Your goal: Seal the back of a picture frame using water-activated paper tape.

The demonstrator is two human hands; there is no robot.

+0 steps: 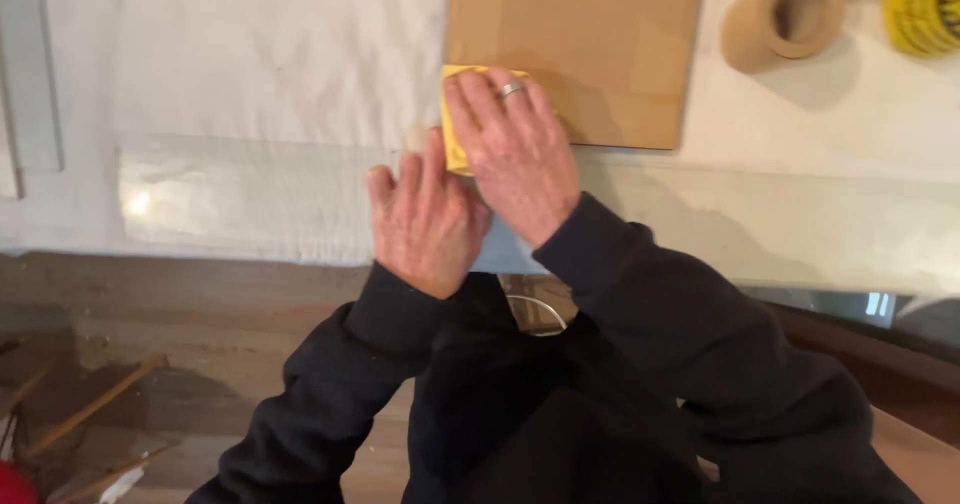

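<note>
Right now the right hand (515,154) presses flat, fingers spread, on a small yellow folded cloth (456,124) at the near corner of the flat brown cardboard sheet (575,44). Beside it the left hand (425,219) rests half-open, gripping nothing. The cloth looks soft and light, easiest pinched at an edge.

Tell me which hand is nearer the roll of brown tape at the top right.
Right. The right hand lies flat on a yellow pad at the brown board's lower left corner, well left of the tape roll. The left hand sits lower and farther left.
</note>
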